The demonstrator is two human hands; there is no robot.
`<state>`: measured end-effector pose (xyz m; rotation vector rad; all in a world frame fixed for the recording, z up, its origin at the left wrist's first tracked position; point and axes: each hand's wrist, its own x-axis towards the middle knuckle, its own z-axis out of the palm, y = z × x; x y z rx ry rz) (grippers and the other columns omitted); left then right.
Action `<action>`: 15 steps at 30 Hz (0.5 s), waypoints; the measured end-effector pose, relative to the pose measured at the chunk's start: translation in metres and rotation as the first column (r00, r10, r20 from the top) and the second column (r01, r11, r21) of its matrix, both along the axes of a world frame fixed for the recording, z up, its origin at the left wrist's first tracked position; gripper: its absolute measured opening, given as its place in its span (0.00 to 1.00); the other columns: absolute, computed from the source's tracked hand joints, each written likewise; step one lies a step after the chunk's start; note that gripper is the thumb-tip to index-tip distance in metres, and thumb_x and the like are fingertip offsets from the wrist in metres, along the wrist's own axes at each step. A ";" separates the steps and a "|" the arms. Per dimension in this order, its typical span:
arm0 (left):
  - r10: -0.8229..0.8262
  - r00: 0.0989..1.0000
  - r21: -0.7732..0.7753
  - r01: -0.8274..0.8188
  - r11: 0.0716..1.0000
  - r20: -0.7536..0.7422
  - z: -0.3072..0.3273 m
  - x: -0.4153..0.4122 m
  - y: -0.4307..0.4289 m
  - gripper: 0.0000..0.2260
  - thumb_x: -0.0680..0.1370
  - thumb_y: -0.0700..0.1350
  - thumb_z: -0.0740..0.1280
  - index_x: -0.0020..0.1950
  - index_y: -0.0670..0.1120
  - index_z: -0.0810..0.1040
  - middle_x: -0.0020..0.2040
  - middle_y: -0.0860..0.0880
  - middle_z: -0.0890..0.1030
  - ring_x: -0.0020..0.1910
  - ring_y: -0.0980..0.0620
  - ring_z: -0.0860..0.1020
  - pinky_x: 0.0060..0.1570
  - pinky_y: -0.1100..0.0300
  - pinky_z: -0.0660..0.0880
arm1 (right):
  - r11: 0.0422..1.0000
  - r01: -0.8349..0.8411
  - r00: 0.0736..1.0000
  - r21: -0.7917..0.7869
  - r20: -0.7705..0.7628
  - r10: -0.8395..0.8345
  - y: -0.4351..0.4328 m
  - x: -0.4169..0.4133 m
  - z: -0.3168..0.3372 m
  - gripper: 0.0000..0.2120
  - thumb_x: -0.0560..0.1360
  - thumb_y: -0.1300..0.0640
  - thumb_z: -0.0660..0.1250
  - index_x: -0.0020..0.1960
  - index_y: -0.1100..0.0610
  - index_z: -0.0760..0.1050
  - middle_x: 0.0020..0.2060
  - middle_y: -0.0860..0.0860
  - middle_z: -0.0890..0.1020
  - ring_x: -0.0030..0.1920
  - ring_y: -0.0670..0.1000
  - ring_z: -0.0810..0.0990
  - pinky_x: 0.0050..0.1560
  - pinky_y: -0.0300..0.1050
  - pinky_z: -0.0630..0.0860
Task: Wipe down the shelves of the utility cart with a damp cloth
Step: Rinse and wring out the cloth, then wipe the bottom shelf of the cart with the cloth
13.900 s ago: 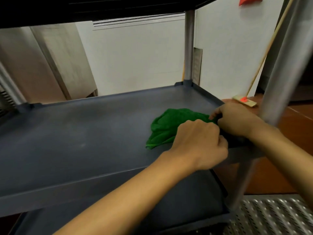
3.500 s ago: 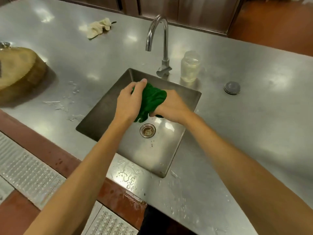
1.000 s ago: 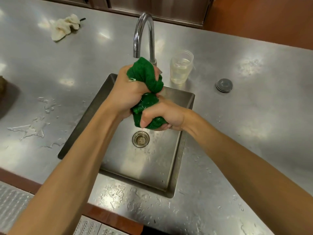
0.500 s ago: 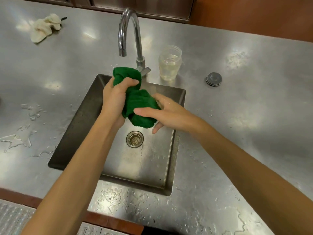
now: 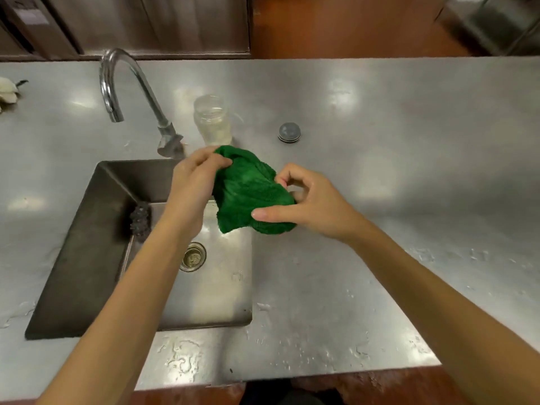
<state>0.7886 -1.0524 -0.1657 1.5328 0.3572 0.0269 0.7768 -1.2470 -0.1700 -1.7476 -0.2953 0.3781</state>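
Note:
I hold a green cloth (image 5: 248,194) in the air above the right edge of a steel sink (image 5: 87,252). My left hand (image 5: 194,182) pinches its upper left corner. My right hand (image 5: 309,206) grips its right side, thumb laid across the lower edge. The cloth hangs loose and partly spread between the two hands. The utility cart is out of view.
A curved tap (image 5: 128,92) rises behind the sink, with a clear jar (image 5: 213,119) and a round grey lid (image 5: 289,132) on the steel counter (image 5: 409,171) to its right. A dark brush (image 5: 139,219) lies in the sink near the drain (image 5: 193,256). Water drops spot the counter's front. A pale rag (image 5: 7,92) lies far left.
The cloth was twisted tight in both fists over the sink; now it is loosened and spread. Both hands have shifted right, toward the sink's right edge. Earlier still I was at the cart shelf.

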 end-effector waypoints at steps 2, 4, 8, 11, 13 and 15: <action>-0.064 0.998 0.103 0.061 0.993 0.019 0.004 -0.008 -0.033 0.08 0.78 0.42 0.65 0.53 0.49 0.83 0.46 0.52 0.86 0.48 0.55 0.83 0.50 0.56 0.81 | 0.997 0.073 0.997 0.018 0.015 -0.073 -0.030 -0.016 0.005 0.21 0.65 0.59 0.82 0.43 0.59 0.69 0.41 0.50 0.79 0.46 0.50 0.83 0.45 0.57 0.83; -0.107 0.992 0.222 0.091 0.971 0.060 0.009 -0.016 -0.065 0.11 0.77 0.47 0.65 0.58 0.52 0.82 0.51 0.53 0.85 0.52 0.56 0.82 0.58 0.51 0.80 | 0.985 0.163 0.985 0.049 0.041 -0.165 -0.060 -0.035 0.013 0.20 0.65 0.61 0.81 0.43 0.58 0.69 0.42 0.48 0.79 0.49 0.52 0.83 0.46 0.57 0.82; -0.301 0.912 0.421 0.166 0.892 0.278 0.022 -0.046 -0.124 0.13 0.77 0.55 0.64 0.60 0.58 0.81 0.61 0.56 0.81 0.63 0.56 0.77 0.64 0.48 0.75 | 0.912 0.383 0.920 0.145 0.035 -0.391 -0.120 -0.077 0.025 0.19 0.65 0.64 0.80 0.46 0.56 0.71 0.47 0.52 0.82 0.52 0.57 0.83 0.47 0.61 0.83; -0.536 0.757 0.529 0.301 0.794 0.374 0.033 -0.080 -0.171 0.13 0.78 0.55 0.66 0.61 0.55 0.81 0.63 0.57 0.79 0.66 0.58 0.74 0.67 0.52 0.72 | 0.869 0.475 0.869 0.137 0.082 -0.488 -0.163 -0.113 0.034 0.18 0.65 0.64 0.75 0.48 0.52 0.72 0.50 0.56 0.82 0.48 0.56 0.83 0.43 0.56 0.82; -0.695 0.625 0.569 0.445 0.691 0.356 0.037 -0.104 -0.204 0.18 0.77 0.56 0.69 0.65 0.55 0.78 0.66 0.56 0.77 0.69 0.57 0.73 0.69 0.54 0.71 | 0.857 0.495 0.855 0.144 0.095 -0.510 -0.193 -0.141 0.040 0.20 0.67 0.67 0.74 0.53 0.51 0.73 0.51 0.54 0.83 0.47 0.51 0.84 0.43 0.48 0.80; -0.766 0.540 0.580 0.518 0.629 0.348 0.036 -0.123 -0.236 0.21 0.75 0.56 0.73 0.67 0.54 0.77 0.64 0.55 0.78 0.65 0.55 0.76 0.66 0.53 0.74 | 0.859 0.498 0.853 0.123 0.111 -0.510 -0.224 -0.170 0.045 0.27 0.68 0.70 0.73 0.62 0.49 0.73 0.52 0.53 0.82 0.49 0.51 0.84 0.46 0.47 0.81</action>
